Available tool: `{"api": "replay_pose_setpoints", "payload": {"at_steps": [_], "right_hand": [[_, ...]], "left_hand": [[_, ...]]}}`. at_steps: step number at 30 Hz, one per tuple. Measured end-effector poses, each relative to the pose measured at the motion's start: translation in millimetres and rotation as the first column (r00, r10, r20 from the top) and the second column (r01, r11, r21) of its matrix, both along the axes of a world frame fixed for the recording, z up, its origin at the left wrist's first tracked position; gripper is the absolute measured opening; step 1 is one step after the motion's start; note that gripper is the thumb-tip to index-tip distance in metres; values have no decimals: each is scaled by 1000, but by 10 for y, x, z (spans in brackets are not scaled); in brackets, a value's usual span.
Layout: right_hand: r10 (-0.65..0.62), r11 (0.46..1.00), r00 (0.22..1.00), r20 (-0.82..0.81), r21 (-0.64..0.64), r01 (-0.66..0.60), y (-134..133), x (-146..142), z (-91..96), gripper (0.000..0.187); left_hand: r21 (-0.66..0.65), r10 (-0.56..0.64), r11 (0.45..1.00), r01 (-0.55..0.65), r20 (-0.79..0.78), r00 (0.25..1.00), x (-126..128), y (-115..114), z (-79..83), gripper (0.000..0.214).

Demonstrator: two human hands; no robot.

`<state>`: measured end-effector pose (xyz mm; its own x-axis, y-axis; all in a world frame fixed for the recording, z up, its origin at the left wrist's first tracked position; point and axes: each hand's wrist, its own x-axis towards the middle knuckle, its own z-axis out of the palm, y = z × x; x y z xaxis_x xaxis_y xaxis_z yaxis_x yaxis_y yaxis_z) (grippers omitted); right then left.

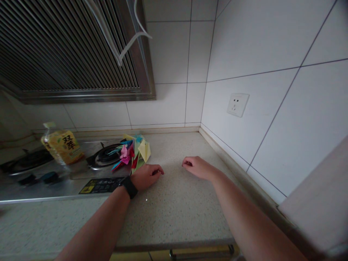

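Observation:
My left hand [146,176], with a dark watch [129,187] on its wrist, is over the pale speckled counter [174,214]. Its fingers curl inward, and nothing shows in them. Just behind it, a pile of folded coloured papers [129,154] in yellow, pink, red and blue lies partly on the right burner of the stove and partly on the counter. Over the counter to the right is my right hand [197,166], its fingers also curled closed with nothing visible in them. A gap of counter separates the two hands, and neither touches the papers visibly.
A plastic bottle [63,146] with a yellow label stands tilted in view on the gas stove [89,174]. Above hangs a range hood [89,96] with a white cable [119,58]. A socket [238,104] is on the tiled right wall. A drawer handle [201,253] shows below the counter edge.

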<state>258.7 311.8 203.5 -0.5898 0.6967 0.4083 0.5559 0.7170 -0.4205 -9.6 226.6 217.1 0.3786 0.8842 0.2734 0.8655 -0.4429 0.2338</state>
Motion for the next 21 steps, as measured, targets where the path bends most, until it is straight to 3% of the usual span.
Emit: {"api": "replay_pose_setpoints", "payload": {"at_steps": [21], "right_hand": [[17,1000,1000,4,6,-17,-8,7,2,18]], "left_hand": [[-10,11,1000,-11,-17,1000,26,-13,23,26]]}}
